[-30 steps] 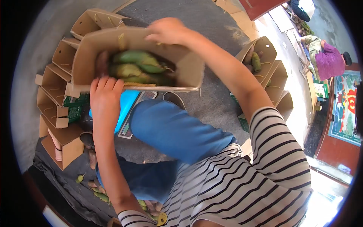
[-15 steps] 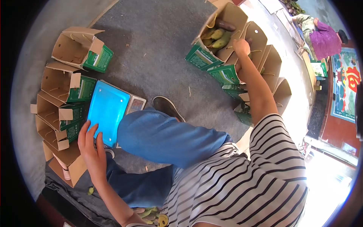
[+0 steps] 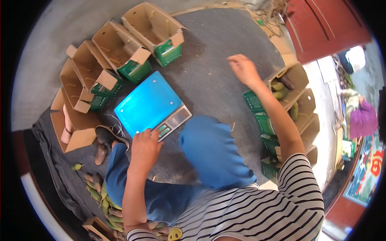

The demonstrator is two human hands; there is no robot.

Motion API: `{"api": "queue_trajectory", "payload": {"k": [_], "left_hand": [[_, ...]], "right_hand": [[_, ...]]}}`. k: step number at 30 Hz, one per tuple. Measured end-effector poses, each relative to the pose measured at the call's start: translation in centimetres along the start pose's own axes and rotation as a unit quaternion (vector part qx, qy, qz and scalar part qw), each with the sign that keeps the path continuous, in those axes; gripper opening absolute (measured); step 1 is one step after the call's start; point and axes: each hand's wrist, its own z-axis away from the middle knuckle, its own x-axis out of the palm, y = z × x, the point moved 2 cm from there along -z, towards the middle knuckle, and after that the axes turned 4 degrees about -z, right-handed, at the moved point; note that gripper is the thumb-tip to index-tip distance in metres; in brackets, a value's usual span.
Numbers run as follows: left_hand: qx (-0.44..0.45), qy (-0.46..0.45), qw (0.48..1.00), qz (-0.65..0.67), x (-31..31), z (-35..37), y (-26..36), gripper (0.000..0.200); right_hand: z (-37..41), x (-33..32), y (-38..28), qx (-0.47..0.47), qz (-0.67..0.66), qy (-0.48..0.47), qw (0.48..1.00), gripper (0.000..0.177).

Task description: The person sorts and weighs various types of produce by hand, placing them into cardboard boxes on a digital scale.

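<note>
Bent fingers of my left hand (image 3: pixel 145 152) are closed over the near corner of a scale with a blue top (image 3: pixel 149 103), beside its display panel (image 3: pixel 175 120). Out over the dark floor, my right hand (image 3: pixel 244 72) is in the air with its fingers loosely curled together and nothing visible in them. It is to the upper left of the open green and brown cartons on the right (image 3: pixel 253 101), which hold green and purplish-brown vegetables (image 3: pixel 280 93).
Open cartons (image 3: pixel 136 70) stand in a row at the upper left. Another carton (image 3: pixel 82 138) holds something pink. Loose vegetables (image 3: pixel 96 193) lie at the lower left. My knee (image 3: pixel 213 152) is near the scale. A person in purple (image 3: pixel 363 118) is at the far right.
The view has turned, so the right cartons appear lower. My right hand has left the cartons and is over the floor. My left hand has moved to the scale's display-side corner.
</note>
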Motion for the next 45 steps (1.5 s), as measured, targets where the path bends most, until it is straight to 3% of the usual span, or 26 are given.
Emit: {"api": "queue_trajectory", "payload": {"k": [3, 5, 7, 10, 12, 16, 18, 23, 26, 30, 31, 34, 36, 39, 45], "left_hand": [[-0.019, -0.034, 0.999, 0.032, -0.2, 0.6, 0.1, 0.041], [-0.028, -0.052, 0.998, 0.026, -0.3, 1.2, 0.1, 0.041], [-0.026, -0.053, 0.998, 0.028, -0.3, 1.5, -0.2, 0.041], [-0.034, -0.039, 0.998, 0.038, -0.9, 1.8, -0.5, 0.041], [-0.04, -0.033, 0.998, 0.037, -1.4, 1.9, -0.7, 0.04], [-0.063, -0.054, 0.995, 0.053, -2.0, 2.2, -1.0, 0.04], [-0.076, -0.071, 0.993, 0.062, -2.1, 2.6, -1.0, 0.041], [-0.06, -0.046, 0.996, 0.053, -2.8, 2.4, -0.4, 0.045], [-0.039, -0.035, 0.997, 0.057, -2.9, 2.2, 0.1, 0.044], [-0.027, -0.036, 0.997, 0.064, -3.2, 1.8, 1.1, 0.043], [-0.027, -0.037, 0.996, 0.071, -3.1, 1.7, 1.1, 0.043], [-0.029, -0.032, 0.999, 0.033, -2.3, 1.7, 0.6, 0.04], [-0.048, -0.045, 0.997, 0.031, -1.8, 1.7, -0.1, 0.037], [-0.083, -0.071, 0.993, 0.04, -1.1, 2.3, -1.3, 0.036], [-0.101, -0.061, 0.992, 0.049, -0.6, 3.0, -2.1, 0.032]], "right_hand": [[-5.6, 8.3, -6.6, -0.13, -0.015, -0.072, 0.989, 0.017], [-9.1, 12.7, -9.7, -0.123, 0.08, -0.123, 0.981, 0.017], [-12.5, 16.9, -10.6, -0.17, 0.165, -0.11, 0.965, 0.023], [-16.2, 20.7, -11.5, -0.06, 0.152, -0.215, 0.963, 0.025], [-17.3, 22.4, -10.3, -0.051, 0.156, -0.239, 0.957, 0.031], [-16.8, 20.1, -8.9, -0.039, 0.219, -0.256, 0.941, 0.031], [-15.2, 17.0, -6.6, -0.03, 0.19, -0.205, 0.96, 0.029], [-3.0, 6.2, -2.4, -0.059, 0.178, -0.162, 0.969, 0.026], [5.1, -0.1, -0.3, -0.021, 0.19, -0.198, 0.961, 0.024], [9.2, -4.2, 0.8, 0.034, 0.256, -0.257, 0.931, 0.018], [8.8, -4.4, -0.8, 0.05, 0.253, -0.242, 0.935, 0.019], [6.9, -1.8, -4.2, -0.026, 0.149, -0.068, 0.986, 0.03], [5.9, 2.5, -3.8, -0.089, 0.181, -0.038, 0.979, 0.039], [4.8, 8.3, -2.6, 0.119, 0.168, -0.269, 0.941, 0.038], [4.8, 6.0, -4.0, 0.092, 0.119, -0.222, 0.963, 0.029]]}}
